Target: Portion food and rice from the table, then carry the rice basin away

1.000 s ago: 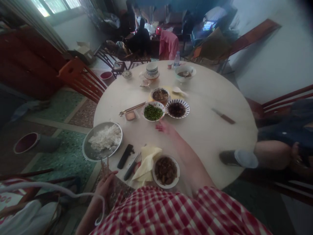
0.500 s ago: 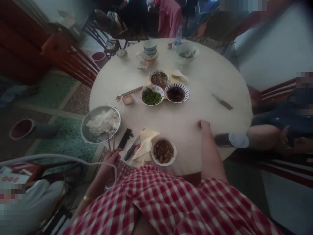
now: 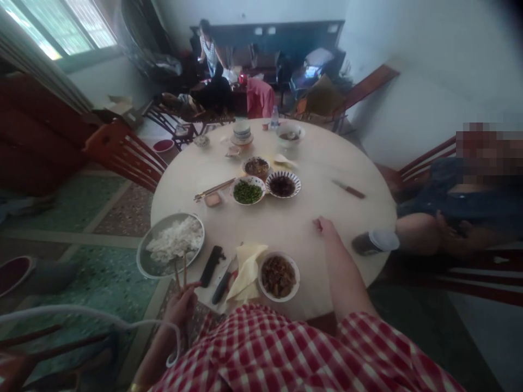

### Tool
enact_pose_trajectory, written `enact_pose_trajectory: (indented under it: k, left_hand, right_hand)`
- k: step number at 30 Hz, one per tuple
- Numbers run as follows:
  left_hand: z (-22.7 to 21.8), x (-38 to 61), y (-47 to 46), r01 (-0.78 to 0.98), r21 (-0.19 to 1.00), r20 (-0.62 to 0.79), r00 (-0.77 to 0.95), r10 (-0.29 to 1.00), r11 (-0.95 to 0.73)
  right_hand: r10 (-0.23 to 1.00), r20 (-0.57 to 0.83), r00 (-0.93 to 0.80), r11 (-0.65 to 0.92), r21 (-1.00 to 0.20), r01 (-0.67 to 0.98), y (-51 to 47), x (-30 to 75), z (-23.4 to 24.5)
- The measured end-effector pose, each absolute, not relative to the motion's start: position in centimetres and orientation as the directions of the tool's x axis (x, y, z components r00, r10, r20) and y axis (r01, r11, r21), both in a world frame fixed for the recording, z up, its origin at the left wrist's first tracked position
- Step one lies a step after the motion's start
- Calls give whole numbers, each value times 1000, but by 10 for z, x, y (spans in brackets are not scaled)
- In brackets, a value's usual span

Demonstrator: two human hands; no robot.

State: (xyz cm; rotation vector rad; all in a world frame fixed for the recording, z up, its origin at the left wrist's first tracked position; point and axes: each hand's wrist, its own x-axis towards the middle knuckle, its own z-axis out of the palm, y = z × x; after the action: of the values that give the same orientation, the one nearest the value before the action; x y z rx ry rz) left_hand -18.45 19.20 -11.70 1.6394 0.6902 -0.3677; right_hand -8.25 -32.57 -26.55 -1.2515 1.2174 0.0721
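My left hand is closed around a pair of chopsticks. Their tips reach the near side of a metal bowl heaped with white, clumped food, rice or noodles. On the table lies my right hand, fingers curled, apart from any dish. Between my arms, a bowl of brown chopped filling sits beside pale yellow folded sheets. A dark-handled knife and a black phone-like object lie left of the sheets.
Further in stand bowls of chopped greens, dark sauce and brown mix. A second knife lies right. A dark cup stands near a seated person. A white cable crosses my left arm.
My view has tilted up, showing more of the room. My left hand still holds the chopsticks at the metal bowl; my right hand still rests on the table.
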Motion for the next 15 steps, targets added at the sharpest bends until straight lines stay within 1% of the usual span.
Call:
enact_pose_trajectory:
  k: [2,5,11,13,15]
  left_hand:
    - [-117,-182,191,621,782,-602,773,201,-45]
    - [-118,-179,188,618,785,-601,775,197,-40]
    - [-115,-175,180,628,776,-609,770,191,-58]
    - [-112,-174,179,634,771,-614,765,196,-61]
    - [-112,-174,180,638,760,-605,765,221,-126]
  right_hand:
    - [-513,-728,455,377,-667,-642,-313,-87,-261]
    - [-443,-753,487,352,-645,-678,-289,-96,-259]
    - [-218,-822,525,265,-568,-779,-244,-122,-256]
    - [-198,-818,540,219,-574,-789,-241,-126,-253]
    - [-245,-779,577,177,-621,-764,-248,-126,-249]
